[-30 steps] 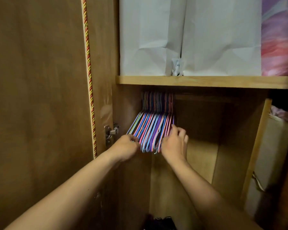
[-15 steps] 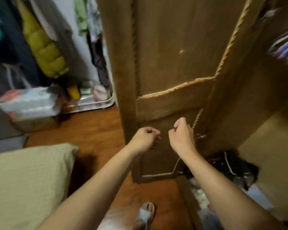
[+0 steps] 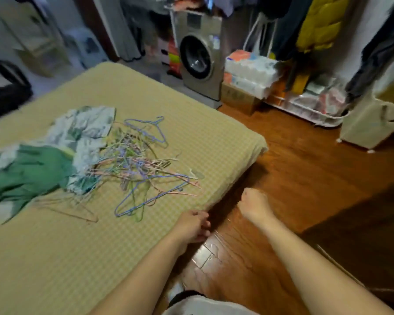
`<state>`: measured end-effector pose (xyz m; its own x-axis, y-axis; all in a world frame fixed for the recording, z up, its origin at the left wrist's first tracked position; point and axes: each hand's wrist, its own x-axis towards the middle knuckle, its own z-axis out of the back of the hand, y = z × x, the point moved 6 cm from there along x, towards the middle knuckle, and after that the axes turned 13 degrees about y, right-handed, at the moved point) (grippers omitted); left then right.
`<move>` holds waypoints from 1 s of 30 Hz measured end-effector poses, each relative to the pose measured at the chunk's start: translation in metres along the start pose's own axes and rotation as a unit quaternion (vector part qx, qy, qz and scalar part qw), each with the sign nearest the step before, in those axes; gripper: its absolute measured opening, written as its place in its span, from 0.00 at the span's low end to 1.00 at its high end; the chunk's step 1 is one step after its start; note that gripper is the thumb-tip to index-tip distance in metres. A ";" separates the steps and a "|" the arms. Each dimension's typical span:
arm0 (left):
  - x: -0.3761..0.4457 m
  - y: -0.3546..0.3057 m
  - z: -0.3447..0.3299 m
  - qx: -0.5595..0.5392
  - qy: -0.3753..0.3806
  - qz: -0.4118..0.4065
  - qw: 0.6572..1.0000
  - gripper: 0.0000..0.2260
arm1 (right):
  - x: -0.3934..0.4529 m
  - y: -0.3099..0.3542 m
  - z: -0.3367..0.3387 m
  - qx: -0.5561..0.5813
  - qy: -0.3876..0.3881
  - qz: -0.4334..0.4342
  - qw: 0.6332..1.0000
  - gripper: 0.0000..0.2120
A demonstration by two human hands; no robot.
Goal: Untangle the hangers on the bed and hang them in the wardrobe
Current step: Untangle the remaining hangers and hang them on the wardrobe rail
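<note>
A tangled heap of thin wire hangers [image 3: 141,164] in blue, pink, green and yellow lies on the yellow-green bed [image 3: 82,258], right of its middle. My left hand [image 3: 192,226] hovers at the bed's near right edge, fingers loosely curled, holding nothing, a short way below and right of the heap. My right hand [image 3: 254,204] hangs over the wooden floor beside the bed, fingers loosely curled, empty. The wardrobe is out of view.
Green and white patterned cloth [image 3: 43,160] lies on the bed left of the hangers. A washing machine [image 3: 200,55], stacked packs [image 3: 250,73], a white rack [image 3: 309,108] and a beige basket [image 3: 373,117] line the far side. Wooden floor [image 3: 305,178] runs between them and the bed.
I have turned from the wardrobe, where both hands were at the hung hangers, past its door to the bed. Both hands have come away empty and now hang low near the bed's edge.
</note>
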<state>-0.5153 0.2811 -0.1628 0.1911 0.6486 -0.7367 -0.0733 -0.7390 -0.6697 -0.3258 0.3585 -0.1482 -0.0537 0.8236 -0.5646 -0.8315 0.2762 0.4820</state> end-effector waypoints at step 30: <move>0.051 0.159 0.290 -0.316 -0.295 0.191 0.881 0.09 | 0.405 0.171 -0.241 -0.347 0.209 0.105 0.908 0.17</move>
<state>-0.8010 0.2492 -0.3345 -0.2846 0.1738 -0.9428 0.5738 -0.7569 -0.3128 -0.6233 0.6201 -0.4562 -0.3368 0.5221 -0.7835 -0.9188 -0.3641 0.1523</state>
